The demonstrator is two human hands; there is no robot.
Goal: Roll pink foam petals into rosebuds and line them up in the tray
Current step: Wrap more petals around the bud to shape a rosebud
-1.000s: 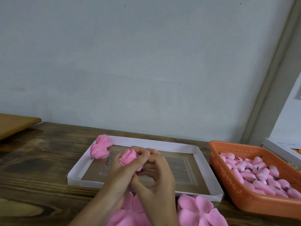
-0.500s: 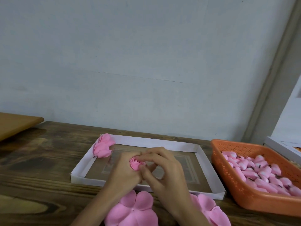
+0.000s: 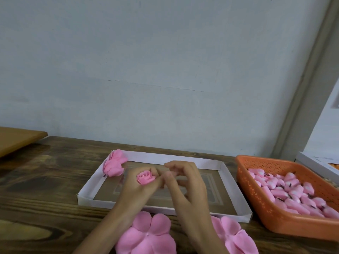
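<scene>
Lying nearest on the wooden table [image 3: 36, 189] are two flat petal blanks [image 3: 146, 235]. Above the white tray [image 3: 165, 157], the left hand [image 3: 135, 189] grips one rosebud [image 3: 145, 177] in curled fingers. The right hand [image 3: 185, 186] curls just beside it, and I cannot tell whether it holds anything. Two finished buds [image 3: 114, 166] sit in the tray's far-left corner. An orange basket [image 3: 256, 204] to the right holds many pink pieces [image 3: 293, 195].

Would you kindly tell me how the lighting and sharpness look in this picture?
Head view: soft, even light, no glare or hard shadows; wide-angle distortion tilts the wall trim; the rosebud in the left hand is sharp, the right hand slightly blurred.
</scene>
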